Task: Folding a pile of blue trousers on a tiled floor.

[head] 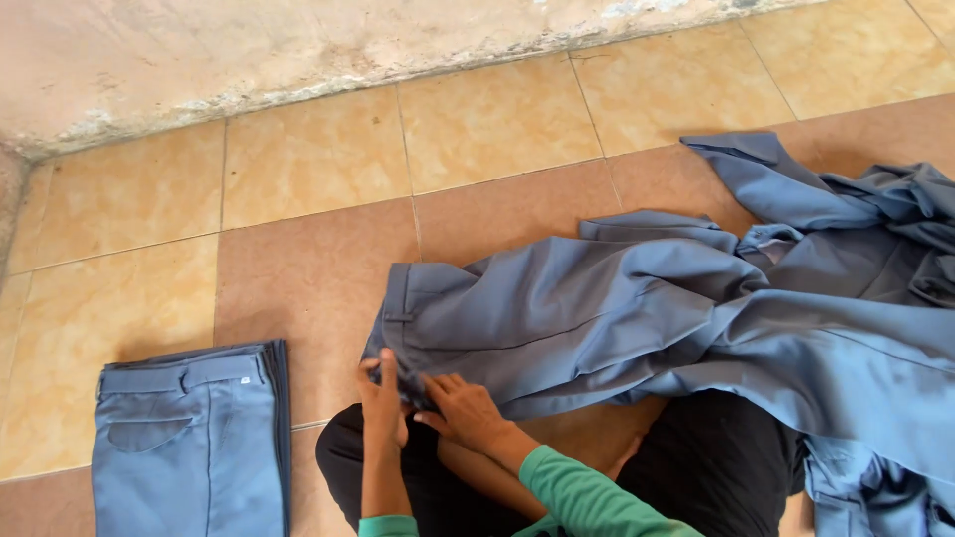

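Tiled floor (308,169), tan and reddish squares, fills most of the frame; a stained wall (199,50) runs across the top.

Loose heap of blue-grey trousers (856,328) sprawls over the right half. Risk, as I judge it: legs of separate pairs overlap here, so a tug on one could drag or twist the rest.

Spread pair of trousers (557,298) lies across the centre, waistband end toward lower centre, legs trailing right into the heap. The cloth is rumpled, not flat; a fold made over these creases would probably set crooked.

Folded stack (189,443) sits lower left, well apart from the hands (edges squared, several layers showing at its right side). A long reach across could nudge it out of line.

The person's dark-clad lap (716,457) lies partly under the cloth at the bottom of the frame; cloth snagged there may resist sliding.

Right hand (466,413), green sleeve, fingers pinched together on the waistband corner. Left hand (383,398) just beside it, fingers closed on the same edge. Both grips sit at one corner, so the far side of the waistband could sag.
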